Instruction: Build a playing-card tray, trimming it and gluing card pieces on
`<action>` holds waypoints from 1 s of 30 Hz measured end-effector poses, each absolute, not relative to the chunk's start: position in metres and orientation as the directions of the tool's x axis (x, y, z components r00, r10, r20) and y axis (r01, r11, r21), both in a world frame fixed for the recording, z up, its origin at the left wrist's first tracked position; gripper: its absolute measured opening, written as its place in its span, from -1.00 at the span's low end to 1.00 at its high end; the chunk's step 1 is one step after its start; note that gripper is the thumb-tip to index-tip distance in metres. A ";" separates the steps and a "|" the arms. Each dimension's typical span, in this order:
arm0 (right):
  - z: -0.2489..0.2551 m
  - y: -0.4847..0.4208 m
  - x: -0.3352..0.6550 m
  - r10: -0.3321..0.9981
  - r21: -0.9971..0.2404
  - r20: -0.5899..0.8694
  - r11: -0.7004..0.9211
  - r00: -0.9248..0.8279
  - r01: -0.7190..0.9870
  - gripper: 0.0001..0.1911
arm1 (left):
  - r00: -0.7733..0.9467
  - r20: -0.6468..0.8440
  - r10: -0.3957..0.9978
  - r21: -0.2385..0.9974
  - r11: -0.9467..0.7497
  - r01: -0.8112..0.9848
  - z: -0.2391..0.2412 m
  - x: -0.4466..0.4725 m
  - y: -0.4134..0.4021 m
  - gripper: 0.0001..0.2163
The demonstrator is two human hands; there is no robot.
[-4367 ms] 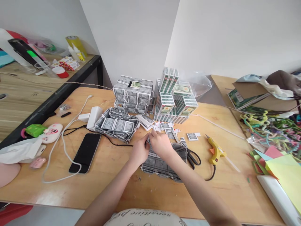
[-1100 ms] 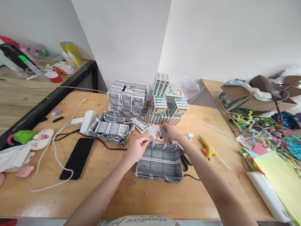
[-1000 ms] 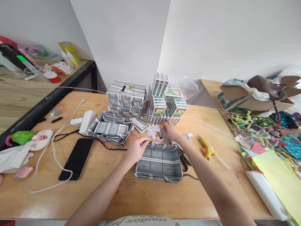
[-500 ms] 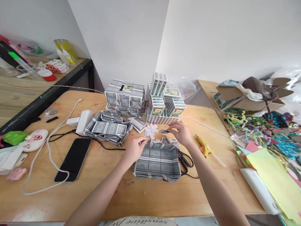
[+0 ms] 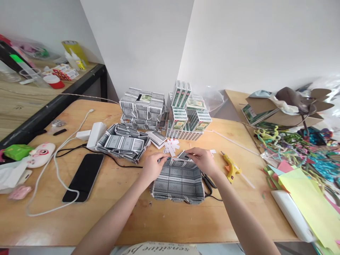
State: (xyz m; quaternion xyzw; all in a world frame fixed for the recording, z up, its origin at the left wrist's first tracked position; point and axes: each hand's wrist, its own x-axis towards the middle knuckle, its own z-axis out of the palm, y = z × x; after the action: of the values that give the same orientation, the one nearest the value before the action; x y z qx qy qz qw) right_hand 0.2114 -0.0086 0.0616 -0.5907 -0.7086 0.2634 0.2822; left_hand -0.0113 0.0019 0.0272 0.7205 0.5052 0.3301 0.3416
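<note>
A shallow open box (image 5: 175, 179) made of grey-patterned playing cards sits on the table before me. My left hand (image 5: 154, 168) is closed in a pinch at the box's far left corner; a small dark bit shows between thumb and finger, too small to name. My right hand (image 5: 204, 162) pinches a small grey piece of playing card (image 5: 182, 156) at the far rim. Just beyond lie white card scraps (image 5: 172, 146) and a small stack of cards (image 5: 156, 139). Black-handled scissors (image 5: 209, 182) lie partly hidden beside the box, under my right wrist.
A second card box (image 5: 124, 143) filled with folded cards stands left, before a larger card structure (image 5: 142, 108). Card packs (image 5: 180, 118) are stacked behind. A yellow glue gun (image 5: 232, 168) lies right. A phone (image 5: 83, 179), white cable (image 5: 55, 163) and coloured paper (image 5: 305, 198) flank the work.
My right hand has come nearer, bringing the card piece from among the scraps to the box's far rim. My left hand stays at the far left corner. The view has shifted slightly.
</note>
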 end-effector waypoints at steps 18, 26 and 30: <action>0.061 -0.007 0.184 0.943 -0.512 0.046 0.305 -0.329 0.803 -0.83 | 0.251 0.140 0.958 0.823 -0.253 0.509 0.026 -0.010 0.001 -0.83; 0.057 -0.013 0.176 0.953 -0.448 0.060 0.291 -0.296 0.846 -0.83 | 0.248 0.161 0.955 0.818 -0.269 0.507 0.024 -0.009 0.001 -0.84; 0.061 -0.016 0.175 0.960 -0.427 0.030 0.265 -0.280 0.864 -0.83 | 0.245 0.162 0.956 0.810 -0.270 0.521 0.024 -0.009 0.000 -0.85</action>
State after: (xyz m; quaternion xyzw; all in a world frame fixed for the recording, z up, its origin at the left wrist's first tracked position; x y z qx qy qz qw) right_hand 0.1751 -0.0158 0.0608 -0.5829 -0.7823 0.1666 0.1431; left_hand -0.0088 0.0003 0.0235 0.7209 0.5122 0.3397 0.3204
